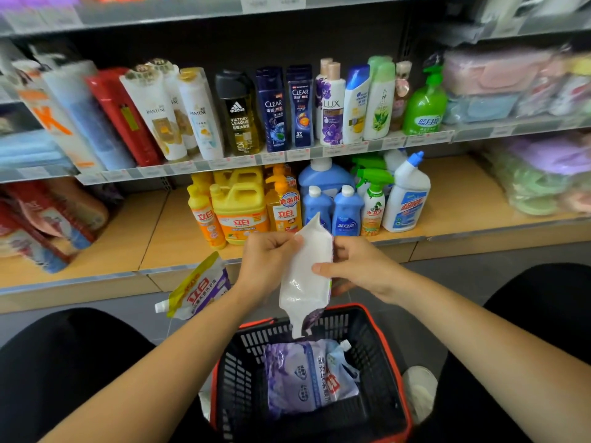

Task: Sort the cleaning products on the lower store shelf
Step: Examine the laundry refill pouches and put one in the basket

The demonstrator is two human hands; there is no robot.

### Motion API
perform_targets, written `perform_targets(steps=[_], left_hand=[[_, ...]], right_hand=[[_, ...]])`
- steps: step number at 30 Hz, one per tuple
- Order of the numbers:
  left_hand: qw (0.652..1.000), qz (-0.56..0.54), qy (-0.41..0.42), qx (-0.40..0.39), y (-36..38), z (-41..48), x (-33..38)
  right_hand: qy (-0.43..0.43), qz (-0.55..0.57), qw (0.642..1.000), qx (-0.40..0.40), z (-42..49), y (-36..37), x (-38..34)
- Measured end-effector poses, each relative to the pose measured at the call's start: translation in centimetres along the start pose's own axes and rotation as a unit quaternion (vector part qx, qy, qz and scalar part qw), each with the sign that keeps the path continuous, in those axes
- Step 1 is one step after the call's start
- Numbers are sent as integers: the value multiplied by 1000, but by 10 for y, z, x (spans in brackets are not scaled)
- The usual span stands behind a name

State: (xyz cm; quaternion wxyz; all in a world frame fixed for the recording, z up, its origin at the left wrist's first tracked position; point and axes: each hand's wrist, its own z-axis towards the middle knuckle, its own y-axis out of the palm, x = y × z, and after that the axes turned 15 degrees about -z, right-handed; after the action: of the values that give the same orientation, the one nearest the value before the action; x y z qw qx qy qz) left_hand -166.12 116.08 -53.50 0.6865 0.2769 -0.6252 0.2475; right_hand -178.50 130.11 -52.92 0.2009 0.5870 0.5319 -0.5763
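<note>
1. Holding a white pouch (307,276) with both hands, we have it up over the basket (394,362), right in the middle of what we see.
2. Our left hand (267,260) pinches the top edge of the white pouch, at 10 o'clock on it, with thumb and fingers.
3. Our right hand (361,270) curls round the edge at 3 o'clock, and one finger lies flat across the front. So the two hands are close together, both gripping the same pouch.
4. The spout of the white pouch points down to 6 o'clock. It hangs just above the purple pouch (307,375). We cannot tell if they touch.
5. The basket is black with a red rim. It sits on the floor between our knees at 6 o'clock. The purple pouch lies flat inside it, with its cap pointing to 2 o'clock.
6. A yellow pouch (200,289) leans on the front of the lower shelf (144,238), at 8 o'clock from our hands. Its cap is at its low left corner.
7. On the lower shelf, yellow bottles (238,209) stand at 11 o'clock from our hands. Blue bottles (347,212) stand at 12 o'clock.
8. A spray bottle (372,206) with a green trigger and a white bottle (406,199) with a blue cap stand at 1 o'clock.
9. Shampoo bottles (297,107) stand in a row on the shelf above, at 12 o'clock.
</note>
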Motion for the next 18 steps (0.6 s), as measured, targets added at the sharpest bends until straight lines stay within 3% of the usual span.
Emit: perform_targets(steps=[9, 12, 18], left_hand=[[994, -90, -20, 53, -2, 8, 5], [990, -115, -36, 69, -2, 9, 7], [986, -131, -44, 89, -8, 8, 12]], right_hand=[[-132, -107, 985, 25, -18, 22, -2], [-117, -88, 988, 51, -18, 32, 1], [-106, -41, 994, -2, -16, 25, 11]])
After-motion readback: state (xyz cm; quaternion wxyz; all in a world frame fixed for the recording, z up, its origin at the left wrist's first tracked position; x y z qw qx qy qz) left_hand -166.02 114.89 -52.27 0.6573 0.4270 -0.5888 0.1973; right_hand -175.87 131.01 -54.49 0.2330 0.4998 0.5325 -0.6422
